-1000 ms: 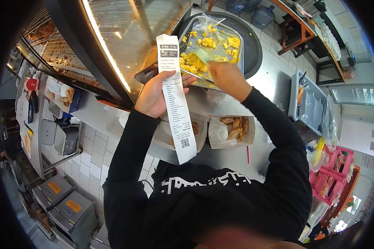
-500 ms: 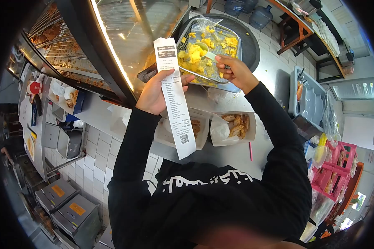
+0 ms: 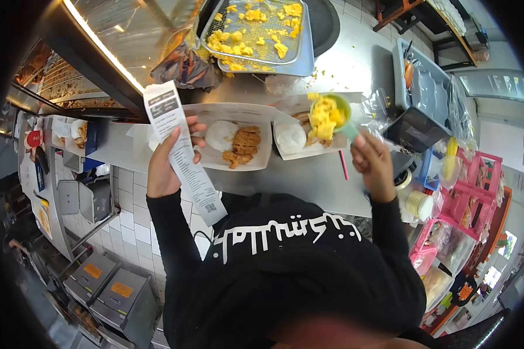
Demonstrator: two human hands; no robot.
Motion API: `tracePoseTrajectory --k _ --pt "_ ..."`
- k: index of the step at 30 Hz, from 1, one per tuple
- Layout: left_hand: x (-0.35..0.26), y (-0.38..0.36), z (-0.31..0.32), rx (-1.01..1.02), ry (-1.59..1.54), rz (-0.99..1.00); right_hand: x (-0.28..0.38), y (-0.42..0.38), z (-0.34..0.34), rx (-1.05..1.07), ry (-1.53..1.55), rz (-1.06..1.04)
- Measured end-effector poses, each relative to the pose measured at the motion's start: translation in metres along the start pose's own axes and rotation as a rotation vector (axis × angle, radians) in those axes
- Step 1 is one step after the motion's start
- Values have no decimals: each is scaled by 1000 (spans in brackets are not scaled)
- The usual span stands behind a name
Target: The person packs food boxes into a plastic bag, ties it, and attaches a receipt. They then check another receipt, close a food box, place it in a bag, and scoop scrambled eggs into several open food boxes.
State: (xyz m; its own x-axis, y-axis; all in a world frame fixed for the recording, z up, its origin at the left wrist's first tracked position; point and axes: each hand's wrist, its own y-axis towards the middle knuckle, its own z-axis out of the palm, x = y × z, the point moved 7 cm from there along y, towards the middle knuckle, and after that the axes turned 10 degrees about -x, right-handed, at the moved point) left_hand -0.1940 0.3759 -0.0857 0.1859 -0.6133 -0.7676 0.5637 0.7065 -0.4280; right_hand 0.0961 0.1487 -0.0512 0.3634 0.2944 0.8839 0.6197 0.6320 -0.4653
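My left hand (image 3: 162,170) holds a long printed receipt (image 3: 187,156) between thumb and fingers, to the left of the boxes. The grip of a green scoop (image 3: 350,129) is in my right hand (image 3: 374,165). Heaped with yellow scrambled egg (image 3: 325,119), the scoop is over the right side of a paper food box (image 3: 297,156), hiding part of its contents. White rice (image 3: 291,138) sits in that box. A second paper box (image 3: 262,114) to its left contains rice (image 3: 221,136) and sliced fried chicken (image 3: 243,148).
Behind the boxes, a wire-mesh tray (image 3: 215,23) carries more egg pieces. A glass display case (image 3: 122,35) stands at left. A pink straw-like stick (image 3: 344,165) lies on the metal counter (image 3: 285,183). To the right are a grey bin (image 3: 399,58) and pink baskets (image 3: 471,192).
My right hand has brought the egg-filled scoop from the mesh tray toward me, over the right box. The receipt stays in my left hand, now farther left and lower beside the left box.
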Motion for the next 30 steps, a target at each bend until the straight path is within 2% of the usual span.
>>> tracePoseTrajectory --k 3,6,7,10,13,16,18,20,22,24,25,26,29,30 --pt "9 -5 -5 -54 -19 8 -55 -6 -25 -148 -384 -307" --pt "10 -1 9 -40 0 15 -76 -16 -10 -171 -1046 -899" --pt "9 -1 17 -36 1 4 -84 -14 -12 -173 -1061 -714" --pt "3 -2 35 29 33 16 -70 -20 -18 -229 -1018 -841" --pt "-6 1 38 53 49 43 -49 -15 -41 -269 -670 -611" --pt "-22 9 40 20 50 65 -10 0 -44 -193 -21 -189" --pt "-38 16 54 36 -32 56 40 19 -30 -114 53 -311" --pt "-53 34 66 72 -161 21 84 49 -5 -48 -65 -449" --pt "-49 64 69 222 -327 -109 115 92 27 -82 -483 -666" --pt "-37 88 66 189 -296 -204 126 143 63 -30 -809 -940" --pt "-39 92 75 158 -260 -137 128 166 81 -69 -898 -1128" --pt "-30 99 77 195 -323 -238 127 185 98 -109 -982 -1316" --pt "-27 110 85 199 -287 -233 114 251 136 -194 -1401 -1296" --pt "-24 115 82 195 -313 -253 104 265 145 -167 -1453 -1243"
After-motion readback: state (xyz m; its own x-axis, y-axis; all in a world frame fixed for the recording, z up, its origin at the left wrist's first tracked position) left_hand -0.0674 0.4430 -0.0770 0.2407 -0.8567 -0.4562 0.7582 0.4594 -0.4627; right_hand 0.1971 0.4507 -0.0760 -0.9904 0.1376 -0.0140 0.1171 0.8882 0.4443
